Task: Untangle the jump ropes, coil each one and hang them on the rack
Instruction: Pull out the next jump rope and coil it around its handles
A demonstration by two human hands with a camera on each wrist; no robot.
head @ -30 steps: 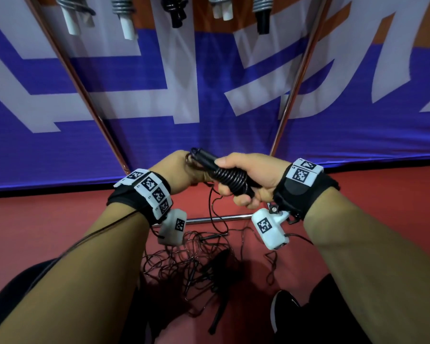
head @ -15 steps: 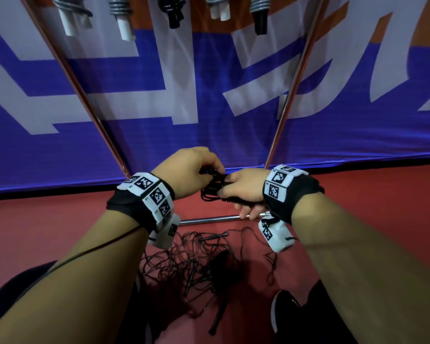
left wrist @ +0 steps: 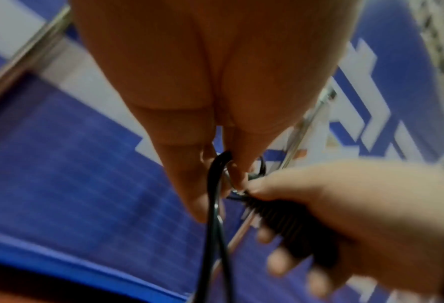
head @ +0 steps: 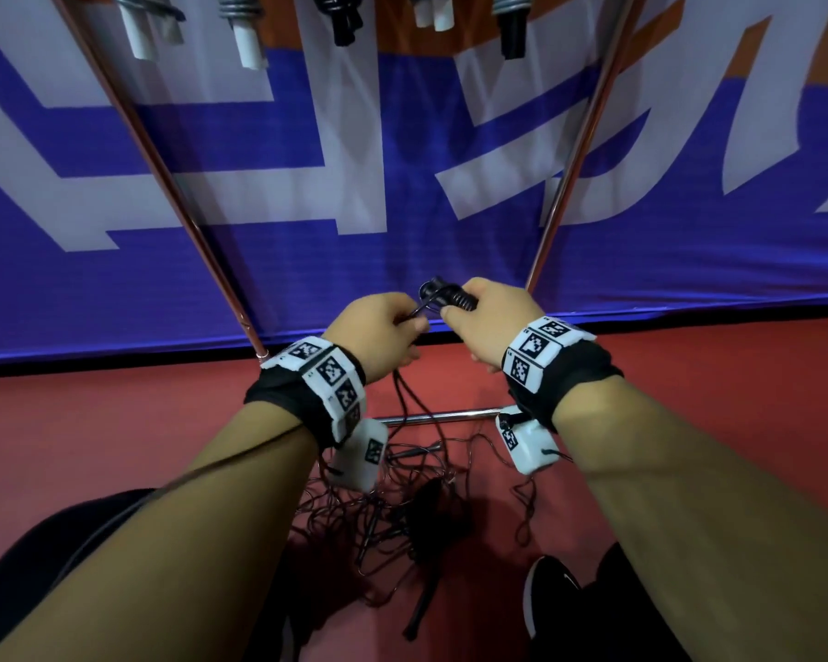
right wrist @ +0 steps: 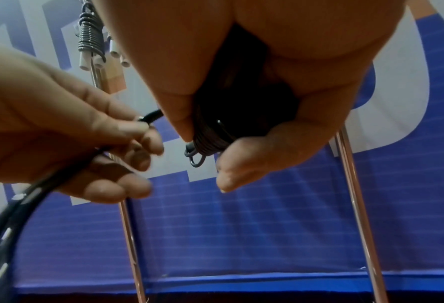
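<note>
A large blue and white banner (head: pixel 307 260) fills the wall ahead, above a red floor (head: pixel 92 422). In front of the banner stands a metal rack (head: pixel 567 150) with two slanted poles and a low crossbar. Along its top edge hang coiled jump ropes (head: pixel 510 21), some with white handles, some with black.

On the floor, just in front of the crossbar and between the person's feet, lies a tangled pile of thin black ropes (head: pixel 378 508) with a black handle among them.

Both forearms reach forward, each wearing a black wrist strap with checkered markers. The hands meet in front of the rack's lower part, raised above the pile.

The right hand (head: pixel 491 322) is curled around a black rope bundle (head: pixel 450 298), cord wound tightly round its handles, with a small loop sticking out at the end. The left hand (head: pixel 378 336), just beside it, pinches the loose black cord (right wrist: pixel 148 117) between thumb and fingertips (right wrist: pixel 137 128). From that pinch the cord runs under the left palm and drops toward the tangle below.
</note>
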